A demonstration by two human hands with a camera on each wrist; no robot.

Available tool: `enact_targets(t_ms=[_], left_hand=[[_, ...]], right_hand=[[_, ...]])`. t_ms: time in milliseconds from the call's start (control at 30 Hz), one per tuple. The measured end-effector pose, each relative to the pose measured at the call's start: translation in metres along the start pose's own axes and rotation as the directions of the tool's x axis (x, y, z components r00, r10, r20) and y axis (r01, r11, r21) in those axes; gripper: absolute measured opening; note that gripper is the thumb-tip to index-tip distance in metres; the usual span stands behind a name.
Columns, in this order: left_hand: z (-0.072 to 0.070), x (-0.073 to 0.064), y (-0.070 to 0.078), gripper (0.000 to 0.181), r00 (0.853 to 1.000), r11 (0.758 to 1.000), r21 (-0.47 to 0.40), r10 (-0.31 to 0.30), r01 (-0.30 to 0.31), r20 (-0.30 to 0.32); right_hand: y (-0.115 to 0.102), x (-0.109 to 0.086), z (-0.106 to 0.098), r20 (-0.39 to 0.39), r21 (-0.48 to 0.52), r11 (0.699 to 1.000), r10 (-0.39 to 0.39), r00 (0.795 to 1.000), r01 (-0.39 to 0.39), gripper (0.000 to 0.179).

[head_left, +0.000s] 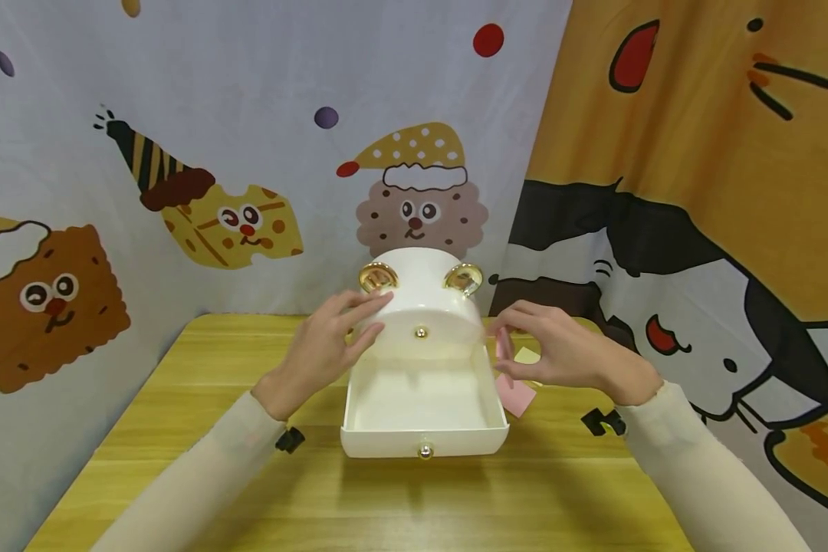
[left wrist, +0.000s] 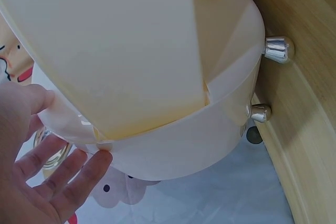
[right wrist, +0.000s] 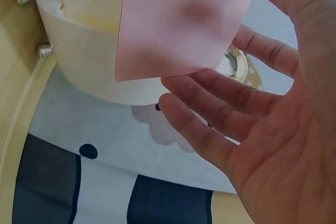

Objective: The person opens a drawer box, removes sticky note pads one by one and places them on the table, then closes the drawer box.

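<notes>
A white rounded storage box point(head_left: 421, 287) with two round gold ears stands on the table, its lower drawer point(head_left: 386, 443) pulled out toward me and nothing lying in it. My left hand point(head_left: 327, 341) rests against the left side of the box; in the left wrist view its fairly straight fingers point(left wrist: 92, 174) touch the shell beside the drawer. To the right of the drawer, my right hand point(head_left: 559, 345) pinches a pink sticky note point(right wrist: 173, 30) at its edge. The right wrist view has the note upright in front of the box, with the other fingers spread below it.
Another pink sticky note point(head_left: 516, 397) and a pale yellow one point(head_left: 527, 356) lie on the wooden table point(head_left: 248, 475) right of the drawer. Gold knobs point(head_left: 422, 332) sit on the box and drawer fronts. A printed cartoon curtain point(head_left: 248, 92) hangs close behind the table.
</notes>
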State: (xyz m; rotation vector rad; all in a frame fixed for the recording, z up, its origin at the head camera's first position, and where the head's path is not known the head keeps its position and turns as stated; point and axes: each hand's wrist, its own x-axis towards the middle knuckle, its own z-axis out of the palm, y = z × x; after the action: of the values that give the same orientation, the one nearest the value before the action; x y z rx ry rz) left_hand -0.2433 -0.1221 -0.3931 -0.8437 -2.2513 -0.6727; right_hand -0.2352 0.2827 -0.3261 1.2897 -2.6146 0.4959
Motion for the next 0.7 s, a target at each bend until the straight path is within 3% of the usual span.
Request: enact_targets(t_ms=[700], left_hand=[[0.0, -0.001, -0.001, 0.051, 1.0, 1.0, 0.005, -0.003, 0.003, 0.006]], right_hand=[[0.024, -0.016, 0.007, 0.044, 0.033, 0.982, 0.185, 0.982, -0.186, 0.041]])
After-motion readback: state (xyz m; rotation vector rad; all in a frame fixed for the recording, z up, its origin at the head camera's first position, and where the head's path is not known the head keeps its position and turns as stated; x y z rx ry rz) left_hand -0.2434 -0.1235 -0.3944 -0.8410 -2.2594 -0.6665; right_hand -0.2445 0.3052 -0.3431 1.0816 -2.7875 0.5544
